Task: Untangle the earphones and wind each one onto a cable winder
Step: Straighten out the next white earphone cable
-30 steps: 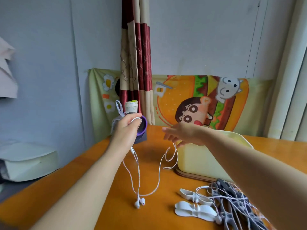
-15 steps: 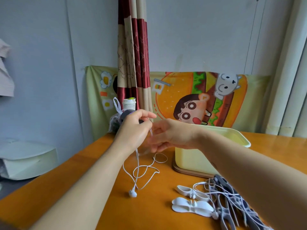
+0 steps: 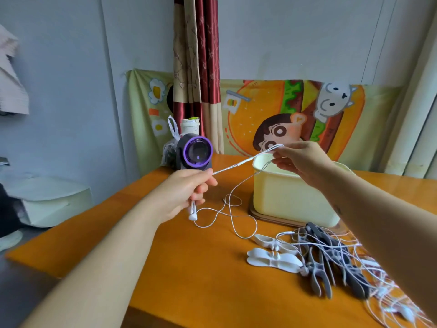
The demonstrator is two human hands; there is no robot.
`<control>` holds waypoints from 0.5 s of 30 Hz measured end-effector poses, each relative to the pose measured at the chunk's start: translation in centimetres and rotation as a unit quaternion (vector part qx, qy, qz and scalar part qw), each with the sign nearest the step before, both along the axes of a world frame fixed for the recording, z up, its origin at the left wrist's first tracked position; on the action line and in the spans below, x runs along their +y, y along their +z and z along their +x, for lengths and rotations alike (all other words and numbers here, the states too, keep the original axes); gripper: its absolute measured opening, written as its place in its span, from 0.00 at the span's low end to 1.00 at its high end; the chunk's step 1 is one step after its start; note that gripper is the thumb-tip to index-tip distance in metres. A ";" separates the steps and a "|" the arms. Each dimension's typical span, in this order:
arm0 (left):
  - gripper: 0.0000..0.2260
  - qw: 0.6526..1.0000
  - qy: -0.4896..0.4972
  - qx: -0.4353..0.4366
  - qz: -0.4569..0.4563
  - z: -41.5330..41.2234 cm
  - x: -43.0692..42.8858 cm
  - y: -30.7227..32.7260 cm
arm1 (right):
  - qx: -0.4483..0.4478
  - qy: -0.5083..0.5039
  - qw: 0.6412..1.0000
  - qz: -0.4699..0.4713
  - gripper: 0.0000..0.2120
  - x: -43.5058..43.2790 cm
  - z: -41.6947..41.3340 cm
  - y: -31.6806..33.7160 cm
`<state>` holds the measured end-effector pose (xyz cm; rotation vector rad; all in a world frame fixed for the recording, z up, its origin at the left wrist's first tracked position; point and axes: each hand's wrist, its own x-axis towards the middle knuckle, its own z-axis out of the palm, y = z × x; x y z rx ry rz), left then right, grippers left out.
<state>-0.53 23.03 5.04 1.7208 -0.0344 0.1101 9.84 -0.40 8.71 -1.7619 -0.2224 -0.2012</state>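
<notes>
Earphone cable [image 3: 238,165]: a doubled white strand is held taut in the air between both hands, above the desk [image 3: 189,268]. Its long axis rises from 8 o'clock at the left hand [image 3: 186,192] to 2 o'clock at the right hand [image 3: 305,162].

Left grip: the fingers are curled round the strand. The earbud end [image 3: 192,213] hangs below the fist, pointing to 6 o'clock.

Right grip: the thumb and fingertips pinch the folded far end, above the rim of the yellow box [image 3: 290,197].

The slack drops from the right hand and lies in loose loops on the desk, between the left hand and the box base.

Room: bare orange surface extends from the loops toward 6 o'clock. The left desk edge runs at 8 o'clock of the left hand. The white cable winders [image 3: 274,261] lie at 4 o'clock of the loops, touching a tangled pile [image 3: 335,263] of grey winders and further earphones. A purple-ringed fan [image 3: 196,151] stands at 12 o'clock of the left hand.
</notes>
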 end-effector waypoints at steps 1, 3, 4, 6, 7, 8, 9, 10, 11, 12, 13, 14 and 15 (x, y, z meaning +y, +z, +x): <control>0.12 0.997 -0.017 0.005 -0.073 -0.1 0.1 -0.2 | 0.012 -0.001 1.000 0.010 0.10 -0.2 0.0 -0.4; 0.09 0.979 -0.040 0.004 -0.200 -0.2 0.2 -0.4 | 0.032 -0.002 0.999 0.019 0.11 -0.6 0.0 -1.0; 0.09 0.968 -0.041 0.000 -0.249 -0.2 0.3 -0.4 | 0.042 0.000 0.999 0.016 0.11 -0.7 0.0 -1.3; 0.09 0.945 -0.032 -0.006 -0.325 -0.1 0.4 -0.5 | 0.054 0.010 0.998 -0.015 0.11 -0.7 -0.2 -1.9; 0.09 0.934 -0.026 -0.006 -0.356 0.0 0.4 -0.6 | 0.055 0.016 0.997 -0.042 0.12 -0.6 -0.3 -2.2; 0.09 0.923 -0.022 -0.004 -0.383 0.1 0.4 -0.6 | 0.051 0.022 0.996 -0.077 0.13 -0.4 -0.5 -2.5; 0.09 0.915 -0.017 0.001 -0.404 0.3 0.3 -0.7 | 0.042 0.031 0.992 -0.113 0.14 -0.1 -0.7 -2.7; 0.08 0.907 -0.011 0.009 -0.420 0.4 0.2 -0.8 | 0.032 0.042 0.988 -0.145 0.14 0.2 -0.9 -2.9; 0.08 0.902 -0.003 0.017 -0.432 0.6 0.0 -0.9 | 0.027 0.053 0.984 -0.165 0.15 0.5 -1.2 -3.1; 0.08 0.898 0.007 0.025 -0.439 0.8 -0.2 -0.9 | 0.030 0.060 0.981 -0.179 0.17 0.7 -1.5 -3.4; 0.08 0.896 0.017 0.032 -0.442 0.9 -0.4 -1.0 | 0.035 0.066 0.978 -0.197 0.19 0.9 -1.9 -3.6; 0.08 0.895 0.028 0.038 -0.443 1.1 -0.6 -1.0 | 0.030 0.074 0.971 -0.226 0.19 1.0 -2.5 -3.8; 0.08 0.895 0.039 0.044 -0.443 1.2 -0.7 -1.1 | 0.018 0.090 0.959 -0.270 0.18 1.0 -3.1 -4.0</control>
